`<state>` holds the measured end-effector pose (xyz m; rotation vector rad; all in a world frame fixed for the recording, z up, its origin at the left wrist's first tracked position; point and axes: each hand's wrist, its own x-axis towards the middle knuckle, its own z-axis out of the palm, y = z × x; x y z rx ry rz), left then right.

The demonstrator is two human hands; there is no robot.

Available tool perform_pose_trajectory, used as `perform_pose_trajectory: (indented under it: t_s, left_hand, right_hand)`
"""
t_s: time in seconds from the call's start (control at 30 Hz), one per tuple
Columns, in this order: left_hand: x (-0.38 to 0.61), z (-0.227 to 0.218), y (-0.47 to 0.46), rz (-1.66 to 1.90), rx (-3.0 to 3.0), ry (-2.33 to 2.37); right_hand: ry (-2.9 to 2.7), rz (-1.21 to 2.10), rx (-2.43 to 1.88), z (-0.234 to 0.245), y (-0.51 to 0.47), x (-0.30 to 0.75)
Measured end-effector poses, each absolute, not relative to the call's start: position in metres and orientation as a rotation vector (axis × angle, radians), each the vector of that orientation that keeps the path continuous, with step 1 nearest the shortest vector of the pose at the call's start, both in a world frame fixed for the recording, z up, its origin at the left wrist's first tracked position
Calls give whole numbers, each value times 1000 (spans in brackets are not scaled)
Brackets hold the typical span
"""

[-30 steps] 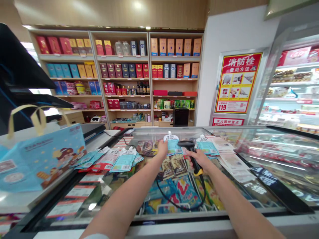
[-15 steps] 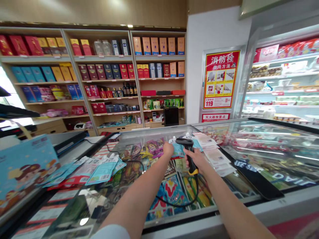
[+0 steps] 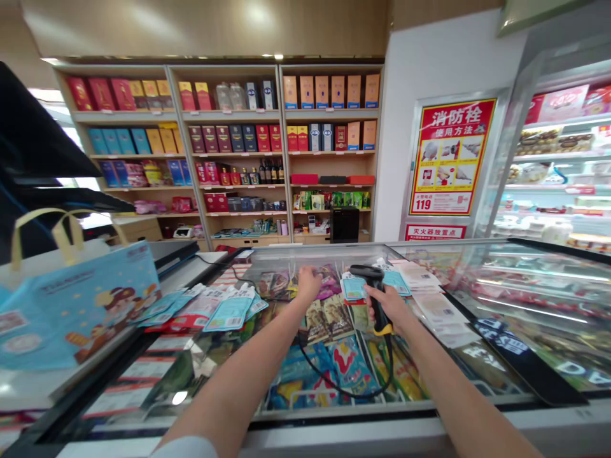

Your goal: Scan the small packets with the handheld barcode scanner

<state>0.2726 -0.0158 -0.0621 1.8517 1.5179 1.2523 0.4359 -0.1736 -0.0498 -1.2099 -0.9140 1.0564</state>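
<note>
Head view, arranged from near to far. Closest to me, both forearms reach over a glass-topped freezer; packets show beneath its glass. A black cord loops across the glass up to the scanner, a dark unit with a yellow base. My right hand is wrapped around its handle, the scanner's head raised. My left hand hangs well apart, farther left, with fingers curled inward; I cannot tell whether anything lies inside them.

On the glass to the left, blue and red pouches overlap in a spread pile, near a blue shopping bag standing on the side counter. Other blue pouches lie just behind the scanner, beside printed paper sheets.

Beyond the freezer: wooden shelving carrying boxes and bottles; to its right, a red fire-hydrant poster and a lit display case.
</note>
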Motion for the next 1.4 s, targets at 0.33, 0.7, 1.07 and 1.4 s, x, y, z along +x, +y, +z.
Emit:
perform_pose_trajectory:
  t_s: [0.33,0.7,1.07,1.4]
  left_hand:
    - [96,-35,-11,808,1983,2153]
    - [19,-48,9,777,1690,2090]
    - [23,-51,21,980,1558,1834]
    - [74,-51,4,1338,867,1046]
  right_hand:
    - [-1070,1229,-1134,-33,-139,330]
    - [-1132,1291,-1199,-67,-114,301]
    - [-1199,1282,-1203,-70,-125,305]
    - [-1264,1276,-1091,-68,-127,306]
